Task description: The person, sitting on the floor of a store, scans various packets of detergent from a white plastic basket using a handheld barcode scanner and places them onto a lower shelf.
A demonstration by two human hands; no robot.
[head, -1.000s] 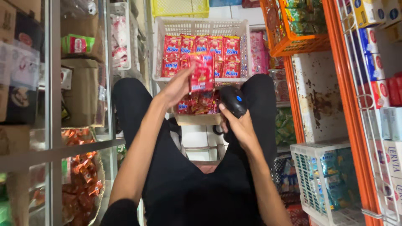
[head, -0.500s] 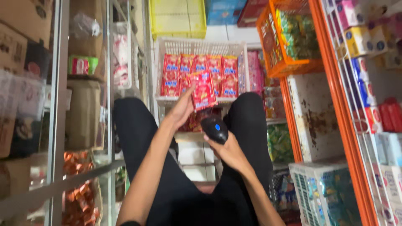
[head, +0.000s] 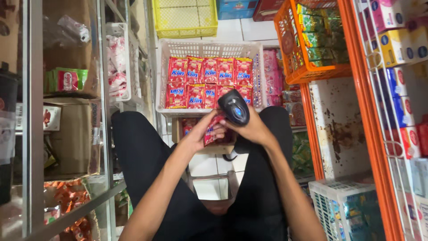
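while the person sits with knees apart, the left hand (head: 200, 134) is curled around a small red packet (head: 213, 131), fingers closed on it just above a low wooden stool (head: 209, 149). touching it from the right, the right hand (head: 252, 129) is wrapped tight on a black handheld scanner (head: 234, 109) tilted over the packet. beyond them, a white basket (head: 209, 47) holds rows of matching red packets (head: 207, 82). farther off sits a yellow basket (head: 185, 18).

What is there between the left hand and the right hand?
In the head view, a red sachet sits between them: the left hand holds it, and the right hand points a black scanner at it.
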